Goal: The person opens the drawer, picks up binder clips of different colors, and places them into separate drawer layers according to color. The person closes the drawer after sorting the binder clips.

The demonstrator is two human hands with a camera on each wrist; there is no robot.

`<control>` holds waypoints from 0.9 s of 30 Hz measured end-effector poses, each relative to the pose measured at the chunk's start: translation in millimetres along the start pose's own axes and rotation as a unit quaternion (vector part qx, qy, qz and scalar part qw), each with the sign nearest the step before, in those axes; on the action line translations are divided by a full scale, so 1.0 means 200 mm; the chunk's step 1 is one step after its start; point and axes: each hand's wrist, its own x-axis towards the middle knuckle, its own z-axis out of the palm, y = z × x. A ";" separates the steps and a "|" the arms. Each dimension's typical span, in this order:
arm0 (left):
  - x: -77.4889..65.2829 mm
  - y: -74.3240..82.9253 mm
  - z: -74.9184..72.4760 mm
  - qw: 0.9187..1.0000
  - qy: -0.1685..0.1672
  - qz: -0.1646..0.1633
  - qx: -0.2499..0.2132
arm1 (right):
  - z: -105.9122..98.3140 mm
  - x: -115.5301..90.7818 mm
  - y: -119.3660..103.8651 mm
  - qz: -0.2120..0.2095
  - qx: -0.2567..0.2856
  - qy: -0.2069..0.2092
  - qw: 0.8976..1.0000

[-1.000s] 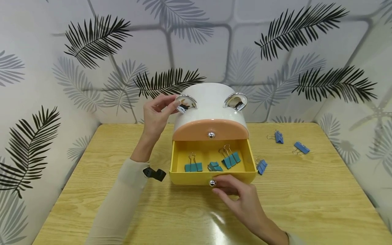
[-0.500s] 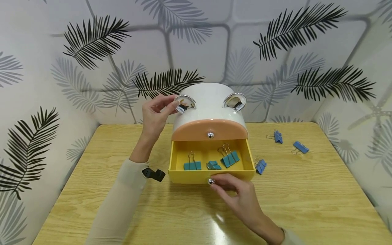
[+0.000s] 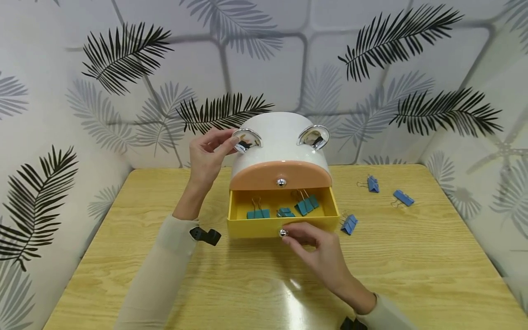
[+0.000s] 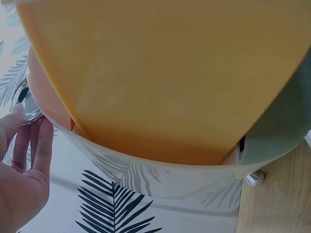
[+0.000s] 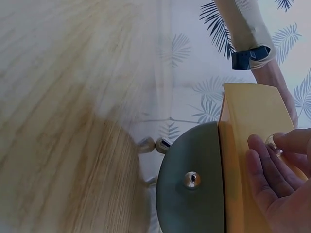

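A white drawer box [image 3: 274, 130] with two silver ears stands on the table. My left hand [image 3: 208, 153] pinches the rim of its left ear [image 3: 249, 139]. Thumb and fingers also show on this ear in the left wrist view. Below the orange top drawer [image 3: 257, 178], the yellow drawer [image 3: 247, 228] is pulled partly out. My right hand [image 3: 319, 252] pinches its silver knob [image 3: 283, 233], seen between thumb and fingers in the right wrist view too. Several teal binder clips [image 3: 258, 214] lie inside, partly hidden by the drawer's front.
To the right of the box lie three blue binder clips [image 3: 349, 224] on the wooden table [image 3: 412, 266]. A grey-green bottom drawer [image 5: 177, 199] with its own knob shows in the right wrist view. Behind stands a leaf-patterned wall [image 3: 264, 68].
The yellow drawer has slid inward, towards the box, with my right hand on its knob. The teal clips have gone in with it. My left hand keeps its hold on the ear.
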 end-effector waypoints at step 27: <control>0.00 0.00 -0.01 1.000 0.000 -0.001 -0.013 | 0.01 0.25 0.08 0.045 -0.002 0.018 0.999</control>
